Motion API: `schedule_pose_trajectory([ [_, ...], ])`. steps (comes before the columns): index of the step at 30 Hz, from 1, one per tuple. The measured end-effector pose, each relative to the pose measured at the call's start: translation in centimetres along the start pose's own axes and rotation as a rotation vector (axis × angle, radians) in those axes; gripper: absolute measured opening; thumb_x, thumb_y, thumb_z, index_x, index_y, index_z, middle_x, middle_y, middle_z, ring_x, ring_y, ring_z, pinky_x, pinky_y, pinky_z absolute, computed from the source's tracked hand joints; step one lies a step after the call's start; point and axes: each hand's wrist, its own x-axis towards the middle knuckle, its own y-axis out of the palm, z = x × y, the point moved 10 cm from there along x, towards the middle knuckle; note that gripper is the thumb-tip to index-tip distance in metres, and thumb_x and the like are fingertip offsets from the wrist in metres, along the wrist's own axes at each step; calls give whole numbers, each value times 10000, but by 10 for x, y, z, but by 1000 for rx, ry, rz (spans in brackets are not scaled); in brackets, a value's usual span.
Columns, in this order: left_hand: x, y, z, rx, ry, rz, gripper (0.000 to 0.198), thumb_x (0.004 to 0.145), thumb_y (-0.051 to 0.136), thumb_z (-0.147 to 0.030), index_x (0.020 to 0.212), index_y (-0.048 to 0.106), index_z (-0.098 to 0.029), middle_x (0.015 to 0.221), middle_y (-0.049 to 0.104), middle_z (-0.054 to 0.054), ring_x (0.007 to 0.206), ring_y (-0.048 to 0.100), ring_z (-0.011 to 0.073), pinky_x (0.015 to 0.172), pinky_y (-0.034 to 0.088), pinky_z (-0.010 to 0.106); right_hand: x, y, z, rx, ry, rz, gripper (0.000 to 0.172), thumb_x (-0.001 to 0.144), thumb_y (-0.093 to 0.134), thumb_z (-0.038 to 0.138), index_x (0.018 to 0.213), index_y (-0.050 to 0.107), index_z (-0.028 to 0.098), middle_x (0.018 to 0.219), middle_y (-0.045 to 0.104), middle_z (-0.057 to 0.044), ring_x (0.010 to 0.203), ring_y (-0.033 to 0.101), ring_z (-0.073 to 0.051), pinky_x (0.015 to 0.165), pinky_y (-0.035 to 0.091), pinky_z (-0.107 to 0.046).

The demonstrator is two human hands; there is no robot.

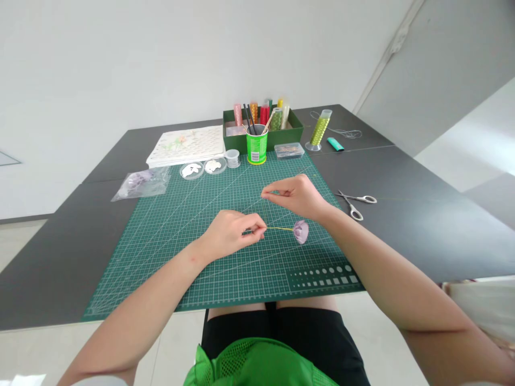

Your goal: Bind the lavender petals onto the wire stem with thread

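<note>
A pale purple artificial flower (300,232) on a thin yellow-green stem lies sideways above the green cutting mat (161,257). My left hand (235,233) pinches the stem's end, with the bloom pointing right. Higher and further right, my right hand (292,195) is closed in a pinch, thumb against forefinger. Whatever sits between those fingertips, perhaps a fine thread, is too small to make out. Its wrist is above and beside the bloom, apart from it.
Scissors (356,203) lie open right of the mat. Behind stand a green can (256,146), a dark green box (235,142) of ribbon spools and a lone green spool (321,128). At left are a plastic bag (142,182), two small dishes (192,171) and white sheets (187,145).
</note>
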Motion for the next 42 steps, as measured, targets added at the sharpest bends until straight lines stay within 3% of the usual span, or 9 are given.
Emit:
schedule_pose_trajectory([
  [8, 0, -22, -3, -81, -44, -158, 122, 1023, 566, -232, 911, 607, -204, 755, 782, -74, 622, 716, 75, 588, 484, 185, 3, 23, -26, 49, 107, 102, 243, 879, 697, 355, 828, 811, 147, 493, 338, 74, 514, 285, -78, 534, 248, -270],
  [14, -8, -50, 6, 3, -127, -397, 94, 1008, 574, -223, 917, 590, -207, 744, 783, -56, 656, 743, 93, 625, 525, 184, -1, 33, -21, 110, 63, 135, 324, 915, 639, 435, 822, 773, 154, 596, 532, 15, 576, 412, -106, 572, 328, -265],
  [19, -15, -64, 22, 113, -254, -503, 139, 1015, 565, -268, 898, 606, -206, 741, 781, -39, 663, 742, 104, 636, 539, 197, -3, 32, -8, 53, 30, 143, 251, 919, 643, 352, 829, 780, 161, 510, 339, 74, 511, 296, -81, 545, 285, -250],
  [23, -18, -68, 32, 143, -309, -543, 159, 1014, 566, -289, 884, 606, -208, 744, 780, -41, 673, 738, 107, 640, 540, 202, -4, 31, 1, 55, 3, 150, 238, 924, 642, 314, 835, 783, 144, 511, 334, 77, 502, 275, -72, 531, 265, -248],
  [30, -19, -70, 45, 203, -388, -546, 136, 1008, 572, -263, 888, 602, -205, 761, 784, -50, 583, 686, 87, 594, 486, 199, -6, 32, 11, 72, -29, 162, 240, 934, 632, 294, 820, 778, 142, 525, 369, 70, 503, 277, -68, 520, 258, -244],
  [34, -17, -67, 52, 228, -424, -503, 127, 1005, 566, -248, 891, 600, -204, 769, 785, -55, 632, 714, 101, 582, 455, 199, -8, 31, 19, 62, -66, 164, 249, 942, 618, 287, 805, 769, 144, 529, 389, 67, 517, 281, -71, 523, 265, -240],
  [42, -10, -45, 61, 519, -391, -274, 106, 992, 582, -237, 898, 621, -208, 726, 776, -22, 590, 699, 141, 502, 330, 222, -10, 26, 33, -9, -154, 154, 324, 992, 561, 311, 755, 724, 162, 537, 403, 59, 526, 261, -77, 517, 269, -231],
])
